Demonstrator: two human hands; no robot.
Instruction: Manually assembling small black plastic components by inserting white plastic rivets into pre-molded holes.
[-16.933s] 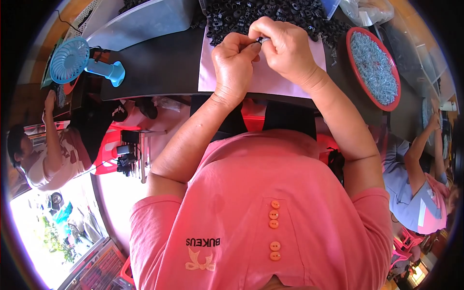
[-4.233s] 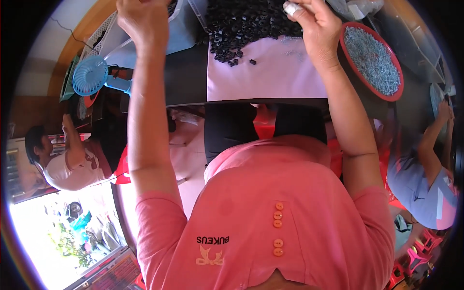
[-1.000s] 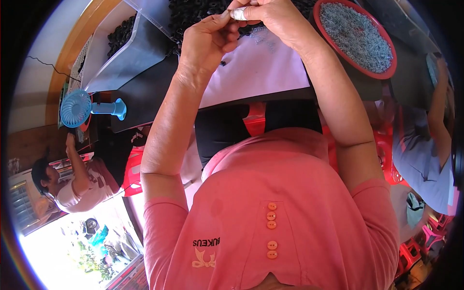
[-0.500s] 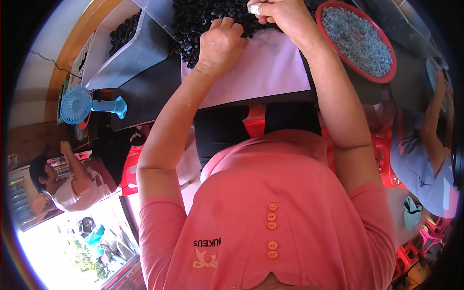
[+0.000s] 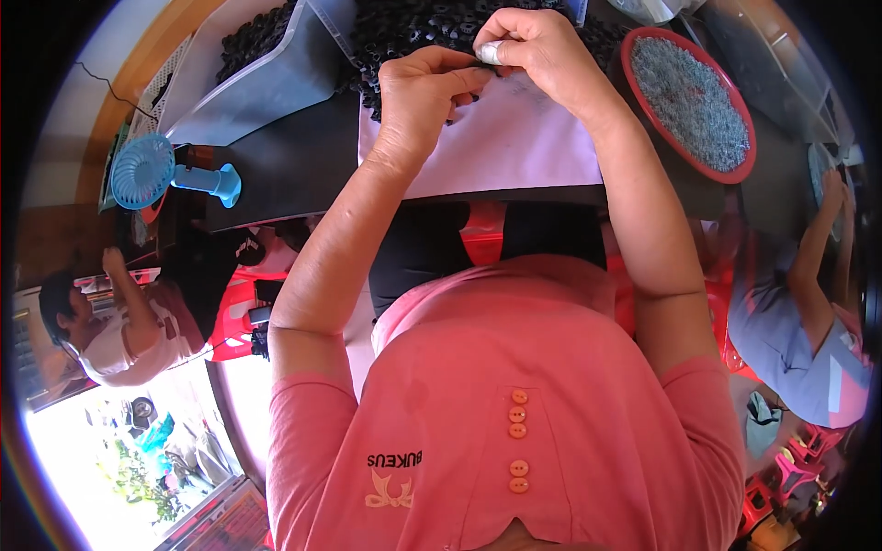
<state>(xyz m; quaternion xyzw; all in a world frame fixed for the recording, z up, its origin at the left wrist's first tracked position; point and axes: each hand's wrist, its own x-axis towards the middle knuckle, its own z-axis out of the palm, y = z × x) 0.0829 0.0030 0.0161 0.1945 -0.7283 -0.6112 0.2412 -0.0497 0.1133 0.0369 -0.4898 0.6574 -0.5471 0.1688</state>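
My left hand (image 5: 418, 96) and my right hand (image 5: 537, 57) meet over the near edge of a heap of small black ring-like parts (image 5: 409, 32). Pinched in the left fingertips is a small black part (image 5: 484, 68), mostly covered by the fingers. The right finger and thumb close together beside it; whatever they hold is too small and hidden to make out. A white wrap (image 5: 490, 52) covers one right fingertip. Under both hands lies a pale pink cloth (image 5: 514, 156), with a few tiny clear pieces (image 5: 525, 86) scattered near its far side.
A red oval basin (image 5: 627, 69) full of tiny clear-grey pieces stands at the right. On the left are a translucent bin (image 5: 248, 101) of black parts and a small blue fan (image 5: 142, 173) on the dark table (image 5: 294, 156). People sit at both sides.
My left hand has left the black heap and come up to my right hand, a small black part in its fingertips. The right hand has lowered slightly nearer to me.
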